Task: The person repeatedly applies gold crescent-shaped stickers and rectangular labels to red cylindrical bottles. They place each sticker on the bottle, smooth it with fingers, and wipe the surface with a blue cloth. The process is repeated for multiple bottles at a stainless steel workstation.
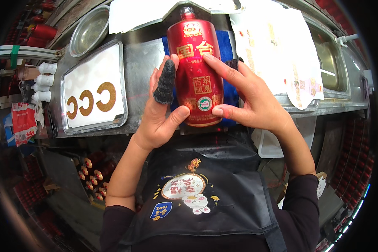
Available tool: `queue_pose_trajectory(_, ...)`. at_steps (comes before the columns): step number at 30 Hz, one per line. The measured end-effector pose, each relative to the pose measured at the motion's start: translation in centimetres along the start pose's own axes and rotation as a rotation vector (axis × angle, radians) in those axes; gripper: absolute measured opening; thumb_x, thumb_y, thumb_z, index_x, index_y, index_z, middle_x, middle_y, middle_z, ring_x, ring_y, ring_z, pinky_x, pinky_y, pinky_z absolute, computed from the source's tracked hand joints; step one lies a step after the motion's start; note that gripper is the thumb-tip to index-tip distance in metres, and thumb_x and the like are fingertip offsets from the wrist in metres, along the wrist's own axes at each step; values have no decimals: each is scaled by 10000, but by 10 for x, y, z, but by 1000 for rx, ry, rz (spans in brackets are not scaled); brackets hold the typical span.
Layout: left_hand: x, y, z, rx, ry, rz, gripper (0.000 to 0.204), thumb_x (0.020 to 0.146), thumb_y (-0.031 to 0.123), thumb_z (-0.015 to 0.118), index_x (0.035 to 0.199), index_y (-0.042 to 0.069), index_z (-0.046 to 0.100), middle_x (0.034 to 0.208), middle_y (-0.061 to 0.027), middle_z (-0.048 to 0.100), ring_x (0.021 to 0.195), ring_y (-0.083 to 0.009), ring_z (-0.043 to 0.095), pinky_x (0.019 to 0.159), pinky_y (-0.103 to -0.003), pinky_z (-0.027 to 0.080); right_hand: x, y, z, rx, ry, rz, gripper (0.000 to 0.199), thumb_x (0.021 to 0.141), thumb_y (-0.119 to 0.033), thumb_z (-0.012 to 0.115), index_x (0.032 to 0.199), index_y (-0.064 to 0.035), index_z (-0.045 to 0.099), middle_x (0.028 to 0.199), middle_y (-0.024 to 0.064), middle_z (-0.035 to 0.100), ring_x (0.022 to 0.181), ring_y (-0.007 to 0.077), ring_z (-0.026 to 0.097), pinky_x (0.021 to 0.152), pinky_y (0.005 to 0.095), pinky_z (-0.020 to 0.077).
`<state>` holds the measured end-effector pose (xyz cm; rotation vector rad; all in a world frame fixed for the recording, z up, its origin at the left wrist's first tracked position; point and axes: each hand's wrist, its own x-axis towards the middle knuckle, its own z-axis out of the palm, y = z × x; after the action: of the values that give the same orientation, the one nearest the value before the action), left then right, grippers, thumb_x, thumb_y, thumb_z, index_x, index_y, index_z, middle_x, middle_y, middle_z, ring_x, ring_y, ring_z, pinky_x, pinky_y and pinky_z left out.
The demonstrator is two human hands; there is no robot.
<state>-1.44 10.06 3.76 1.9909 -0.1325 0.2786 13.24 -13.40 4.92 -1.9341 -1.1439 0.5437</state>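
Note:
A glossy red bottle (197, 67) with gold lettering, a dark neck and a small round green-and-white sticker low on its front lies on a blue cloth (228, 53), neck away from me. My left hand (160, 105) grips its left side, thumb by the lower edge; a black knitted sleeve (166, 84) covers one finger. On the other side my right hand (248, 94) presses its index fingertip to the lettering and its thumb near the sticker. Black covering also shows on a finger partly hidden behind that hand.
To the left, a metal tray (124, 84) carries a white sheet with gold C-shaped pieces (86, 101); behind it sits a round metal bowl (89, 31). A white sheet of printed labels (277, 50) lies to the right, beside a metal basin (338, 80). Red bottles (92, 180) stand below the bench.

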Motion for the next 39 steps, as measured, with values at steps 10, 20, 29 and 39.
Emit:
queue_pose_trajectory(10,-1,8,4,-160,-19,-135,1094,890,294,781,1604,-64,34,1691,-258,86,1572,-336,113,1258,-430,118,21,11,-34,1072,645,431,347,940,-126,621,1263,-1,609,1048,81,654,950,124,629,799,271,544)
queue_pose_trajectory(20,-4,2,6,-256,-18,-173,1126,849,266,819,1622,-10,49,1686,-275,82,1561,-372,162,1251,-442,157,96,-33,-34,-247,388,-461,310,789,5,767,1084,-27,680,896,141,672,810,314,678,701,357,545)
queue_pose_trajectory(29,-7,2,7,-291,-42,-182,1166,846,259,832,1619,-8,1,1685,-269,97,1554,-363,192,1241,-445,208,110,-74,-33,-154,87,-504,322,742,1,740,1056,-16,675,828,97,631,681,265,624,653,378,537)
queue_pose_trajectory(39,-2,5,6,-290,-43,-225,1135,872,311,800,1618,-20,12,1693,-256,69,1562,-358,164,1251,-450,169,63,-25,-5,10,705,-290,263,852,-26,778,1086,-1,661,923,102,712,798,177,698,713,299,560)
